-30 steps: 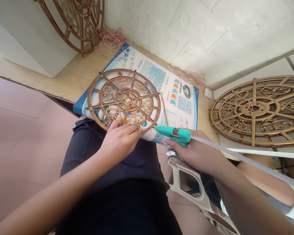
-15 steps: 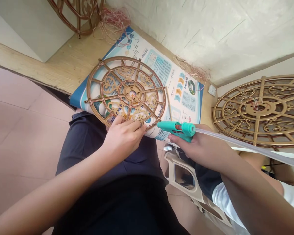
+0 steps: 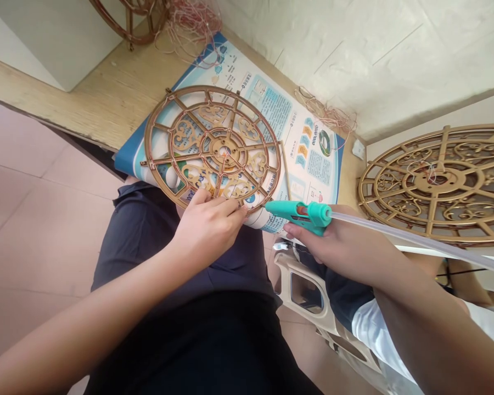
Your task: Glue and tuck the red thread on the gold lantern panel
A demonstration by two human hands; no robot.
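A round bronze openwork frame [image 3: 212, 145] lies on a blue and white printed sheet [image 3: 271, 115] at the bench's near edge. My left hand [image 3: 208, 227] is closed on the frame's near rim, fingers pinched together there. My right hand [image 3: 341, 247] grips a teal glue gun [image 3: 302, 213], its nozzle pointing left at the rim beside my left fingertips. A clear glue stick [image 3: 415, 241] juts out of the gun's back toward the right.
A second, larger bronze frame [image 3: 436, 184] lies on a white surface at right. A third frame [image 3: 135, 19] leans at the top left, with tangled reddish wire [image 3: 193, 24] beside it and more wire [image 3: 327, 115] by the wall. A beige plastic stool [image 3: 313, 307] stands below my right hand.
The view has shifted slightly, so the frame sits higher in the picture. Both hands keep their hold, and the gun's nozzle stays at the rim.
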